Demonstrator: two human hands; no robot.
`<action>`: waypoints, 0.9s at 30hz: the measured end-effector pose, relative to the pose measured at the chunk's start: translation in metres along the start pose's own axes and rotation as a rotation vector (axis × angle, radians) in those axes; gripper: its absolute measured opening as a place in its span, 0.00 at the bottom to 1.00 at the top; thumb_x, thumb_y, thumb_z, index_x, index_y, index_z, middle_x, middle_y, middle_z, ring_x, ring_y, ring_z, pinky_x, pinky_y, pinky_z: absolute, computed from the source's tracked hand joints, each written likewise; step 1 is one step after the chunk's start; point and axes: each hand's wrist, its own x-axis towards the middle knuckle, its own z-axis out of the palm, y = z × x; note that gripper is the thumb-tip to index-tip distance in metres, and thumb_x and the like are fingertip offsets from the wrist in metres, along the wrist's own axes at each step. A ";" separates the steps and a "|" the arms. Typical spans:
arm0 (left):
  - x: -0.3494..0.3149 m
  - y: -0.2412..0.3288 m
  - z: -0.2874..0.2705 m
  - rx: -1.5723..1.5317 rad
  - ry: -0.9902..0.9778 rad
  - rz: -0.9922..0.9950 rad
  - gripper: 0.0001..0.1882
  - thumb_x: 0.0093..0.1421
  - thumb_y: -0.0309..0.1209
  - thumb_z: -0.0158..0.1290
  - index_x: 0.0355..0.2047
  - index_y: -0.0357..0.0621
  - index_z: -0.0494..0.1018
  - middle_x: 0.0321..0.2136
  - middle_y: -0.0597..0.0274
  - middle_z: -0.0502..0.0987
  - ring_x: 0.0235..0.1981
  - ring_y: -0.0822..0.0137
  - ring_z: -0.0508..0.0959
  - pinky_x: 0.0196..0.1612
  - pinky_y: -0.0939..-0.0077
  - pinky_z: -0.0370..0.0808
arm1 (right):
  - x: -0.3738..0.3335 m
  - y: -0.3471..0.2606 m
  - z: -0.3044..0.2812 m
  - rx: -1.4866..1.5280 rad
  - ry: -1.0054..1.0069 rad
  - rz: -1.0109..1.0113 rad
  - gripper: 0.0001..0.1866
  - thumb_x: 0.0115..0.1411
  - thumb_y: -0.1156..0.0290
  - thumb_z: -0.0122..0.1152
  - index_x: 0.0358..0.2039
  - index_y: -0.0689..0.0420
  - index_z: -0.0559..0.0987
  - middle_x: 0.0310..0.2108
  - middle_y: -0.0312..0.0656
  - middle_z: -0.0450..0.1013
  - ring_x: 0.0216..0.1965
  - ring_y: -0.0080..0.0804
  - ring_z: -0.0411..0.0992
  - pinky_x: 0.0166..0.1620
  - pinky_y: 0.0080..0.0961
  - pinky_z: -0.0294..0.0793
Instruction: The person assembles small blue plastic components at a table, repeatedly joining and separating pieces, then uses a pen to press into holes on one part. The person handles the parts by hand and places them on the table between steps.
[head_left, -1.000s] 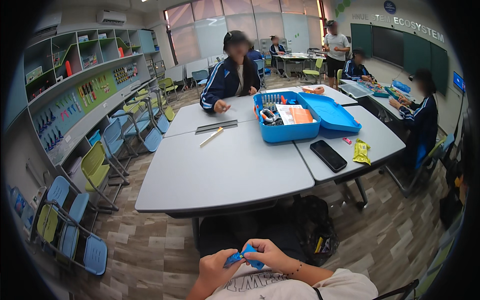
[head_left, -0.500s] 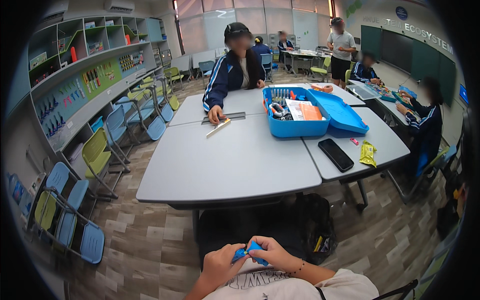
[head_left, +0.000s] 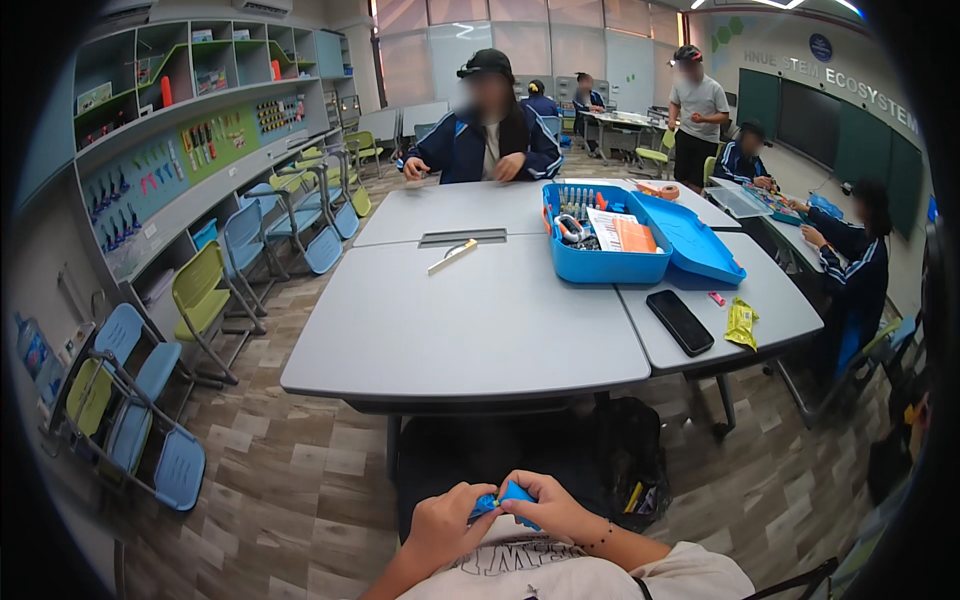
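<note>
You pinch a blue packet (head_left: pixel 516 493) with both hands, over your lap

Your left grip (head_left: pixel 443 520) and right grip (head_left: pixel 548 505) are closed on the packet, close together, in front of your shirt (head_left: pixel 530 577) and short of the near edge of the surface (head_left: pixel 470 340). Below that edge sits a black plastic bag (head_left: pixel 632 440). On the surface, a black phone (head_left: pixel 680 322) lies by the near edge toward the right corner, with a yellow packet (head_left: pixel 740 323) nearer the right edge and a small pink item (head_left: pixel 717 299) just beyond the phone. Farther back stands an open blue case (head_left: pixel 608 265); well to its left, a pale stick (head_left: pixel 453 257) lies near a dark slot (head_left: pixel 463 238). At the far edge is a person in a dark jacket (head_left: pixel 546 155)
</note>
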 end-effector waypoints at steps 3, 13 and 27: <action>0.006 -0.001 -0.004 0.005 0.045 0.033 0.16 0.48 0.32 0.63 0.36 0.43 0.74 0.22 0.59 0.75 0.18 0.62 0.77 0.20 0.75 0.72 | 0.004 -0.002 0.003 0.031 -0.019 -0.064 0.09 0.59 0.66 0.59 0.35 0.57 0.73 0.28 0.32 0.69 0.28 0.15 0.66 0.32 0.13 0.66; 0.004 -0.002 -0.010 -0.253 0.045 -0.212 0.15 0.52 0.27 0.58 0.42 0.41 0.72 0.31 0.53 0.76 0.30 0.59 0.79 0.33 0.74 0.75 | 0.005 -0.029 -0.012 -0.097 -0.038 -0.045 0.08 0.58 0.69 0.58 0.36 0.57 0.74 0.28 0.32 0.69 0.29 0.16 0.67 0.32 0.15 0.67; 0.088 -0.069 -0.048 -0.133 0.324 -0.225 0.31 0.52 0.21 0.57 0.58 0.42 0.62 0.37 0.54 0.74 0.36 0.65 0.77 0.39 0.75 0.75 | 0.194 -0.069 -0.161 -1.413 0.484 -0.437 0.10 0.54 0.68 0.53 0.37 0.53 0.77 0.30 0.45 0.73 0.31 0.45 0.72 0.34 0.35 0.71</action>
